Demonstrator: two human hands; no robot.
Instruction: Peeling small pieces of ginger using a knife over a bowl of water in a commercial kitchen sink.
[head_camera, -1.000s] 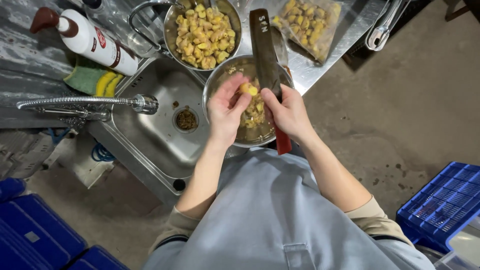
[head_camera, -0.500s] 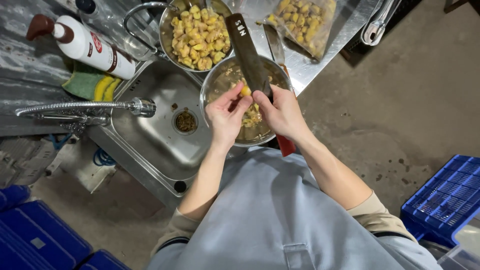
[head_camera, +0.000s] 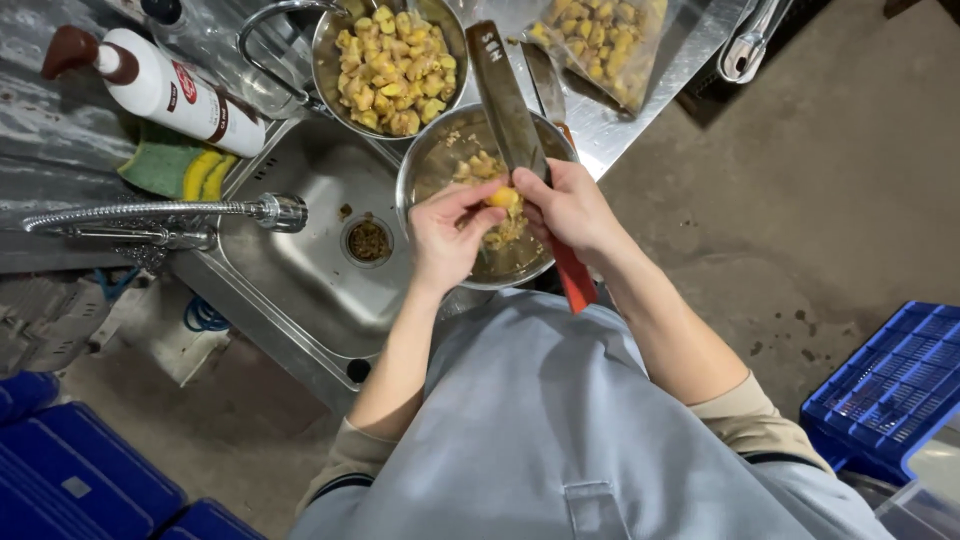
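A stained concrete floor (head_camera: 830, 200) fills the right side of the view, with blue plastic crates (head_camera: 890, 390) at the lower right and lower left. Along the top runs a steel counter (head_camera: 640, 110) holding a stainless sink (head_camera: 300, 280); a long faucet (head_camera: 150, 212) reaches over the basin and its drain strainer (head_camera: 368, 240) holds dark scraps. The person, in a grey apron (head_camera: 560, 440), stands just at the sink's edge. A steel colander (head_camera: 395, 60) on the counter is heaped with pale yellow peeled chunks, and a clear plastic bag (head_camera: 600, 40) just beside it holds more of the same. A steel bowl (head_camera: 430, 175) sits at the sink's right edge, holding peelings and a few pieces. Over that bowl, the left hand (head_camera: 445, 240) pinches a small yellow piece (head_camera: 502, 197) between fingertips, while the right hand (head_camera: 570, 210) is closed around a red-handled knife (head_camera: 505, 95), its blade touching the piece. On the left lie a white squeeze bottle (head_camera: 170, 90) and a green-and-yellow sponge (head_camera: 180, 170).
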